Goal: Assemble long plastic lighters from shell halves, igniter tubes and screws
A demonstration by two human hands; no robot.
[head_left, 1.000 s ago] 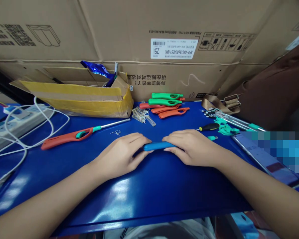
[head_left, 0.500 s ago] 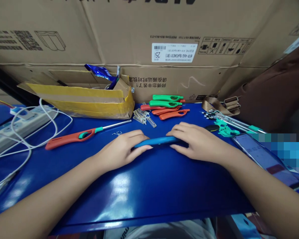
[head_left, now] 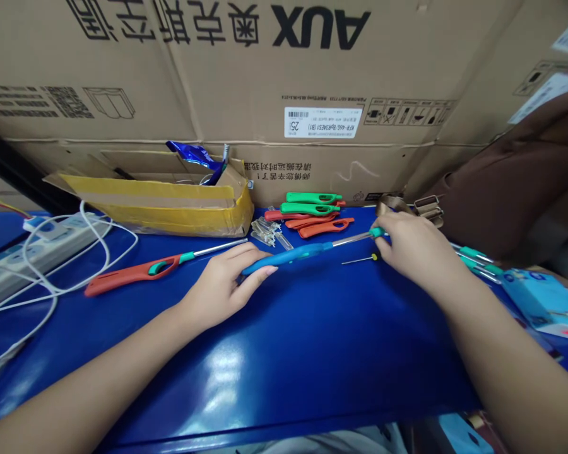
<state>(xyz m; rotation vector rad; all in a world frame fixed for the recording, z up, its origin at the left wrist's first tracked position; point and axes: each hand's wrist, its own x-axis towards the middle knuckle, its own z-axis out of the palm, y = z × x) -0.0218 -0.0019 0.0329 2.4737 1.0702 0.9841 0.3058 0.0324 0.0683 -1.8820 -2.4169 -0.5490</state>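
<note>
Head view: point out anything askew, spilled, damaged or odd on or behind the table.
The cardboard behind the table stands out: its printing, including the large AUX, is upside down. At the left, a white cable lies in untidy loops over and beside the power strip. Nothing looks spilled.

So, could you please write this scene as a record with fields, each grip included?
Left grip: around rear of blue handle
Right grip: pinching teal piece at right end of metal rod
Red lighter: on blue table, left of left grip
Farther back: green handles, orange handles, clear pieces, yellow-taped box
Screwdriver: partly hidden by right grip
</note>
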